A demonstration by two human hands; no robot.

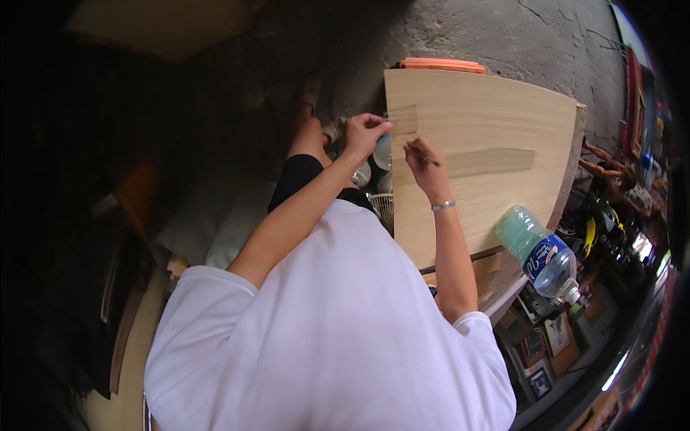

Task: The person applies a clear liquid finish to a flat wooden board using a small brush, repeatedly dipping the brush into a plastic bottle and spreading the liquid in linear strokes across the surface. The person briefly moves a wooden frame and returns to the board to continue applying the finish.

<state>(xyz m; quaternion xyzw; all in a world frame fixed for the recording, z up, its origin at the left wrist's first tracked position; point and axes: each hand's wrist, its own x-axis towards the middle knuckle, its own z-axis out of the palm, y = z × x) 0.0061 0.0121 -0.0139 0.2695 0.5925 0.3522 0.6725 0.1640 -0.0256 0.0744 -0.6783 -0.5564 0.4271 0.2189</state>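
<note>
The fingers of the left hand (361,136) are pinched together at the near edge of the pale wooden bench (460,223), though whether anything thin is held there cannot be told. A slim stick-like thing (435,164) is clamped in the curled fingers of the right hand (422,154); to their right a darker strip (496,163) is seen, with a labelled bottle (553,262) farther off.

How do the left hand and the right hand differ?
The left hand is at the wooden board's left edge; the right hand is over the board. The right hand holds a thin stick; whether the left hand holds anything is unclear. The right hand has a wrist bracelet; the left hand none. Both are ungloved, with fingers bent.
</note>
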